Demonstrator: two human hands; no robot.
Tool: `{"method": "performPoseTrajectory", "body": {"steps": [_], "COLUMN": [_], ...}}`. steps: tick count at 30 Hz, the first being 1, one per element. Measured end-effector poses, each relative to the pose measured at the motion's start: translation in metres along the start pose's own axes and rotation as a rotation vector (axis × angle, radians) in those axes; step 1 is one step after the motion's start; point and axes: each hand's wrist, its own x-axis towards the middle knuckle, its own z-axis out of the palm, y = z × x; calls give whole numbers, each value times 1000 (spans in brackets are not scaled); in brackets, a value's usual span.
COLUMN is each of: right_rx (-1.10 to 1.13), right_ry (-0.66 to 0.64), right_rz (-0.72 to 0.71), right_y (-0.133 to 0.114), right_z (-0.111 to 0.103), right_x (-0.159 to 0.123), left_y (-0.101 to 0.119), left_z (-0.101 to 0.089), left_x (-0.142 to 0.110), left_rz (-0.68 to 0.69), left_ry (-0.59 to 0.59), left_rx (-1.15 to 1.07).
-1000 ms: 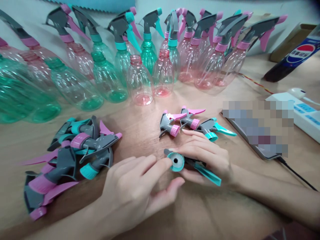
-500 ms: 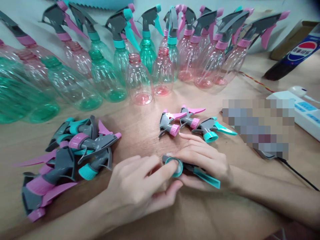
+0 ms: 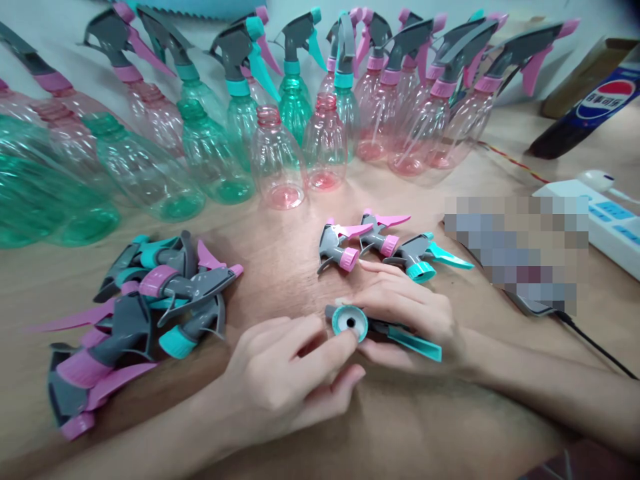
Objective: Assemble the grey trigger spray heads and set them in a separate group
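My right hand is wrapped round a grey and teal trigger spray head, its teal collar turned up toward me. Inside the collar a white disc with a dark hole in the middle shows. My left hand touches the collar's lower rim with the index fingertip; its thumb stands apart below and the other fingers are curled, with nothing in its grasp. Just beyond my right hand lie two pink-collared spray heads and a teal-collared one. Left of my left hand is a pile of pink and teal spray heads.
Pink and green bottles line the back, several with spray heads fitted, others with bare necks. At the right are a phone-like blurred object with a black cable, a white power strip, an earphone and a Pepsi bottle.
My left index finger has drawn back from inside the teal collar to its lower rim, so the white disc and hole now show. My right hand keeps hold of the spray head.
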Motion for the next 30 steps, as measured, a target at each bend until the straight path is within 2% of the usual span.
{"method": "performPoseTrajectory", "body": {"steps": [8, 13, 17, 24, 30], "right_rx": [15, 38, 33, -28, -17], "right_ry": [-35, -29, -35, -17, -30], "right_rz": [-6, 11, 33, 10, 66], "right_y": [0, -4, -5, -3, -6], "right_z": [1, 1, 1, -2, -4], "right_x": [-3, -2, -3, -1, -1], "left_y": [-1, -5, -6, -11, -16], "left_z": [-2, 4, 6, 2, 10], "left_x": [4, 1, 0, 2, -8], "left_rz": [64, 71, 47, -7, -70], "left_ry": [8, 48, 32, -86, -49], "left_rx": [135, 103, 96, -72, -199]}}
